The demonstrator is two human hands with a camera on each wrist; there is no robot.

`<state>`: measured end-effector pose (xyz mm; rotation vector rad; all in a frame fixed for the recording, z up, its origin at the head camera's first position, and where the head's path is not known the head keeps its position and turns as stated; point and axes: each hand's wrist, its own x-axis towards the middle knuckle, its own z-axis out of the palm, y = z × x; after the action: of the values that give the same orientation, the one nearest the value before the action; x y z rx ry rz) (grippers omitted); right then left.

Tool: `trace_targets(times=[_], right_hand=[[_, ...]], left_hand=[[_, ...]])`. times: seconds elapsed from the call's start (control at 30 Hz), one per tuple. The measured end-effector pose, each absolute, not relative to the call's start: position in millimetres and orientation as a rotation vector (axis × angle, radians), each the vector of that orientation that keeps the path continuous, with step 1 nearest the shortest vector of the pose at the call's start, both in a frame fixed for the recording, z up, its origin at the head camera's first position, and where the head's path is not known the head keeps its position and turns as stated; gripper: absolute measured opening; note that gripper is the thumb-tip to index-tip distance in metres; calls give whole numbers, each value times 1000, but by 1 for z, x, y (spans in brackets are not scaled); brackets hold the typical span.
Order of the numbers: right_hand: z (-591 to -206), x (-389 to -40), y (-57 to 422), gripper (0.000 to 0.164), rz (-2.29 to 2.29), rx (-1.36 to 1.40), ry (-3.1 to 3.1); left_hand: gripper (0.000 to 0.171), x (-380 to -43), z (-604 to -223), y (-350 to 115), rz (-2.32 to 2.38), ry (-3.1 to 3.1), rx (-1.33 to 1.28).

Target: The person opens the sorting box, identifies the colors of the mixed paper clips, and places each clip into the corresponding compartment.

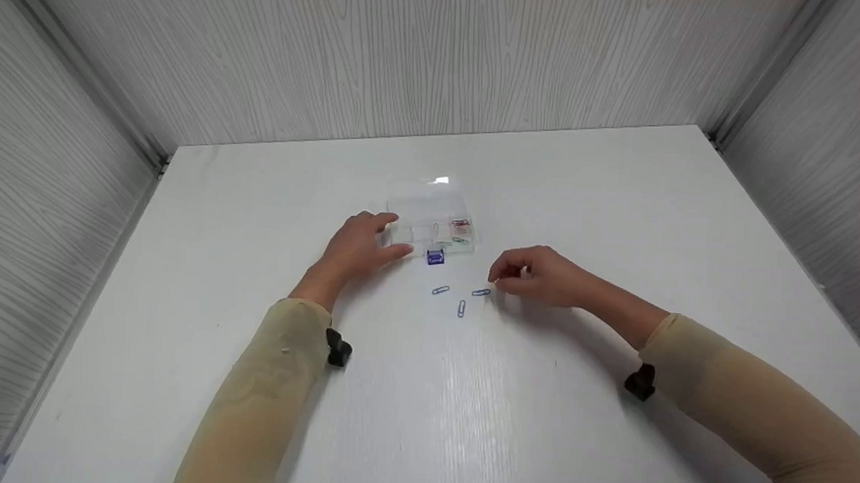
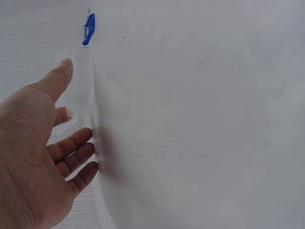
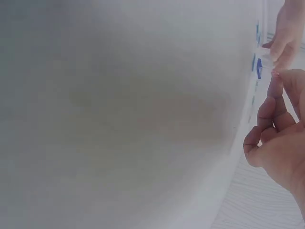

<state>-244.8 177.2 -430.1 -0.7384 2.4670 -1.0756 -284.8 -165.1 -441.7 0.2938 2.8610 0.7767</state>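
Three blue paper clips (image 1: 440, 290) lie in front of the clear box (image 1: 421, 234), the left hand's (image 1: 356, 247) parted fingers flanking its left end, the right hand's (image 1: 542, 277) fingers, front-right of it, pinching a tiny pinkish piece (image 3: 275, 73).

At the right edge, the right hand (image 3: 281, 140) pinches a small pinkish thing (image 3: 275, 73) between thumb and index fingertip, too tiny to make out. Just beyond are a blue clasp (image 3: 259, 69) and the left hand (image 3: 284, 40), with white tabletop (image 3: 119, 119) filling most of the view.
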Motion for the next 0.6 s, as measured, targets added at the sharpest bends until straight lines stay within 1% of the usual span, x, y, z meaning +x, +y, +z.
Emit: trace_targets(times=[0.33, 0.6], right_hand=[[-414, -270, 144, 17, -1256, -693, 2599], [-411, -295, 107, 15, -1395, -550, 2668]], left_hand=[[76, -283, -441, -164, 802, 2850, 247], [76, -282, -439, -162, 790, 2849, 222]])
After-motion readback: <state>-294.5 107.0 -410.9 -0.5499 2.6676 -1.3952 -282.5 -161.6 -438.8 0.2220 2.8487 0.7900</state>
